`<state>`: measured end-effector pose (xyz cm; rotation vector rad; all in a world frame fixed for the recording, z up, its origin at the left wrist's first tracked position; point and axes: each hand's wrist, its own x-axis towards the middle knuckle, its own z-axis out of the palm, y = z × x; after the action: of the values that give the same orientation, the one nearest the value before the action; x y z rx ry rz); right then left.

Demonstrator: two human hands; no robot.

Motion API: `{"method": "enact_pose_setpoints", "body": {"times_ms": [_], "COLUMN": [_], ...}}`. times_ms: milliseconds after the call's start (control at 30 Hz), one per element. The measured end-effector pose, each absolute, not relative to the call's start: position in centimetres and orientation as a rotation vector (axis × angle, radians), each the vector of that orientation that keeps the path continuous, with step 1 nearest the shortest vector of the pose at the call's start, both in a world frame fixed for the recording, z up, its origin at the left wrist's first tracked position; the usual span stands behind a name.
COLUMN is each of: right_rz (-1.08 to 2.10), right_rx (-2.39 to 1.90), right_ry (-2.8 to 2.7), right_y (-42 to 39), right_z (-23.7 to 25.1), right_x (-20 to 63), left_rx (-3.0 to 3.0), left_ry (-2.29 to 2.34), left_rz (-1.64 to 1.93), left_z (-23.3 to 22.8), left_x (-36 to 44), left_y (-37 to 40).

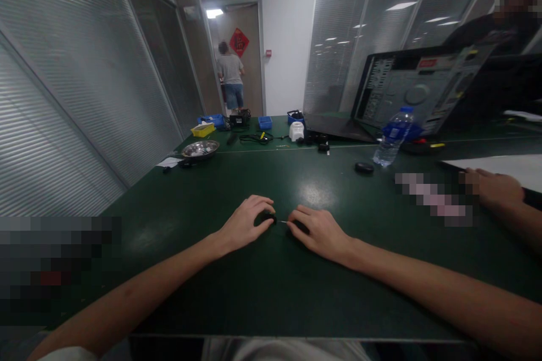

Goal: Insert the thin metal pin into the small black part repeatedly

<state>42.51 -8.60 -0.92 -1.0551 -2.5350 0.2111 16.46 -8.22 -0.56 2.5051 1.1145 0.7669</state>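
My left hand [245, 223] is curled round a small black object [269, 216] just above the green table [203, 287], thumb and fingers on either side of it. A thin, light metal-looking piece [283, 221] spans the short gap between my hands. My right hand [317, 231] pinches the right end of that piece between thumb and fingers. Its left end meets the black object; whether it sits inside or only touches it, I cannot tell. The exact kind of both small things is too dim and small to make out.
A water bottle [393, 138] and a black oval object [364, 167] stand to the right, before an open computer case [415, 90]. Another person's hand [495, 186] rests at far right. A metal bowl [200, 149], cables [256, 138] and blue trays [265, 122] lie farther back.
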Motion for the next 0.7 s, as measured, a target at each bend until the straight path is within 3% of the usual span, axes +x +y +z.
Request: {"method": "enact_pose_setpoints", "body": {"times_ms": [433,700], "right_rz": [0.235,0.237], "right_rx": [-1.049,-1.034], "right_ry": [-2.539,-2.543], "right_y": [-8.7,-8.6], "right_z": [-0.7,-0.9], "right_x": [42.5,42.6], "left_rx": [2.475,2.33], "left_ry": [1.113,1.686], "left_rz": [0.618,0.74], "left_z": [-0.7,-1.9], "left_x": [13.9,2.7], "left_y": [-5.9,1.6]}}
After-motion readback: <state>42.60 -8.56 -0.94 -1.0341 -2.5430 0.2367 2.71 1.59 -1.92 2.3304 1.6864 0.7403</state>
